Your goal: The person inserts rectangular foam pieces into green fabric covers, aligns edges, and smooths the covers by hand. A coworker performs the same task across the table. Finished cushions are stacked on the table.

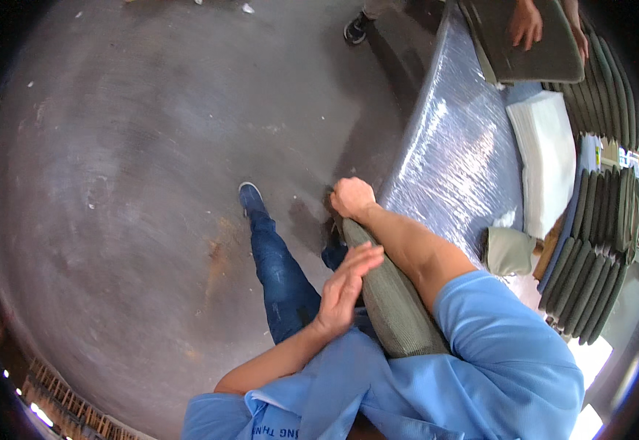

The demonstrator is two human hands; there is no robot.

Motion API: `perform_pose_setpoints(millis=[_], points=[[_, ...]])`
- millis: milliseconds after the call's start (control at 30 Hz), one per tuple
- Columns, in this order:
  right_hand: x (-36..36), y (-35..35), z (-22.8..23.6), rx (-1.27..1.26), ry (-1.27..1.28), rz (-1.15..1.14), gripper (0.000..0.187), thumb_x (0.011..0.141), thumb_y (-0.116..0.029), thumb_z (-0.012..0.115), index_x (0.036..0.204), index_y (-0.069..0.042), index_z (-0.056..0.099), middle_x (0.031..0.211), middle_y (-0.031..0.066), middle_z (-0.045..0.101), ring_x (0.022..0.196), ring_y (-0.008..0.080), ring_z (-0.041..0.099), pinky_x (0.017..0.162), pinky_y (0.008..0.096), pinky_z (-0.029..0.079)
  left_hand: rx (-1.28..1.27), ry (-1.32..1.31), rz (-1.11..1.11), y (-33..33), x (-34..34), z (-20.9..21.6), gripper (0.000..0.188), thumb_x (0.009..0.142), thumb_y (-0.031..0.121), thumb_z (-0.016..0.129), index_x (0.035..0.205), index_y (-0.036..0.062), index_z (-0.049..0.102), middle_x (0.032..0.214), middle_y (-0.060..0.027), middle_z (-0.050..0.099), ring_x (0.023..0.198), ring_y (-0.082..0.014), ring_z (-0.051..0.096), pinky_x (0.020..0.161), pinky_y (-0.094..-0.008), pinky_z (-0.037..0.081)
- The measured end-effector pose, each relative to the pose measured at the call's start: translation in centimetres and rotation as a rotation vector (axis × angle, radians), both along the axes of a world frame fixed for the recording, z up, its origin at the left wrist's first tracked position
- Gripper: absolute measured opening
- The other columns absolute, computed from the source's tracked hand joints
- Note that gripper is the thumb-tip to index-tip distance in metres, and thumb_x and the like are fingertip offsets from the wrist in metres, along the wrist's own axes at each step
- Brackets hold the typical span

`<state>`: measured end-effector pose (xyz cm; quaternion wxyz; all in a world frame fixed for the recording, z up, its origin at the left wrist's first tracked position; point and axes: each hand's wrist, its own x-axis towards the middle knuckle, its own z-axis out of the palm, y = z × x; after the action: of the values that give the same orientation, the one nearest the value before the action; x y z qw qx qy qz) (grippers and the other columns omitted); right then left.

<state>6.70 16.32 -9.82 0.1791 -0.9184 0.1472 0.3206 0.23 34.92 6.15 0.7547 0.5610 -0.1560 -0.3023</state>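
Note:
A grey-green fabric cushion [396, 312] stands on edge against my body, its narrow end pointing away from me. My left hand [343, 290] lies along the cushion's left side with the fingers straight and together. At the far end my right hand [353, 196] is closed in a fist at the cushion's tip; its fingertips are hidden. My right forearm runs along the cushion's right side.
On my right is a table [447, 158] wrapped in shiny clear film. It carries a white padded stack [543, 158], a folded olive cloth [508, 251] and rows of dark green cushions [587, 282]. Across it, another person's hands [528, 26] touch a large olive cushion [535, 62].

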Motion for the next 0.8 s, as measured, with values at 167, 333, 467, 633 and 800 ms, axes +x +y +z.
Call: perform_pose_setpoints(millis=[167,333,467,633,800], points=[[-0.2,-0.1,0.0,0.025,0.008,-0.075,0.031,0.090,-0.028,0.060,0.090,-0.002,0.078,0.094,0.0251,0.074,0.094,0.0437,0.073,0.087,0.0510,0.058,0.047,-0.006,0.062,-1.7,-0.9,-3.9,0.052,0.113,0.030,0.029,0.129,-0.0020,0.066,0.140,-0.0174,0.063,0.143,-0.0355,0.048,0.123,-0.0479,0.029],[0.1,-0.1,0.0,0.049,0.054,-0.084,0.030,0.090,-0.025,0.060,0.095,-0.002,0.079,0.100,0.0254,0.075,0.099,0.0428,0.073,0.089,0.0504,0.058,0.112,0.068,0.124,-3.0,-1.0,-6.8,0.052,0.113,0.030,0.029,0.123,-0.0020,0.069,0.138,-0.0167,0.064,0.141,-0.0341,0.050,0.122,-0.0452,0.031],[0.1,-0.4,-0.9,0.088,0.093,-0.082,0.030,0.089,-0.024,0.059,0.097,-0.003,0.079,0.103,0.0255,0.075,0.101,0.0431,0.072,0.091,0.0509,0.057,0.146,0.185,0.216,-4.0,-1.5,-9.4,0.051,0.113,0.029,0.030,0.120,-0.0019,0.070,0.136,-0.0168,0.065,0.138,-0.0319,0.052,0.120,-0.0418,0.033],[0.5,0.0,-0.8,0.087,0.113,-0.098,0.030,0.089,-0.025,0.060,0.100,-0.006,0.080,0.104,0.0241,0.075,0.103,0.0428,0.071,0.093,0.0501,0.056,0.185,0.231,0.301,-4.6,-1.5,-11.4,0.048,0.113,0.028,0.032,0.120,-0.0010,0.070,0.133,-0.0159,0.067,0.134,-0.0301,0.055,0.118,-0.0396,0.035],[0.4,-0.6,0.2,0.148,0.031,-0.014,0.036,0.092,-0.038,0.065,0.101,-0.007,0.080,0.105,0.0233,0.075,0.104,0.0418,0.071,0.095,0.0498,0.055,0.153,0.314,0.173,-4.3,0.0,-7.8,0.044,0.112,0.027,0.036,0.120,0.0012,0.070,0.130,-0.0132,0.069,0.135,-0.0306,0.054,0.119,-0.0417,0.033]])
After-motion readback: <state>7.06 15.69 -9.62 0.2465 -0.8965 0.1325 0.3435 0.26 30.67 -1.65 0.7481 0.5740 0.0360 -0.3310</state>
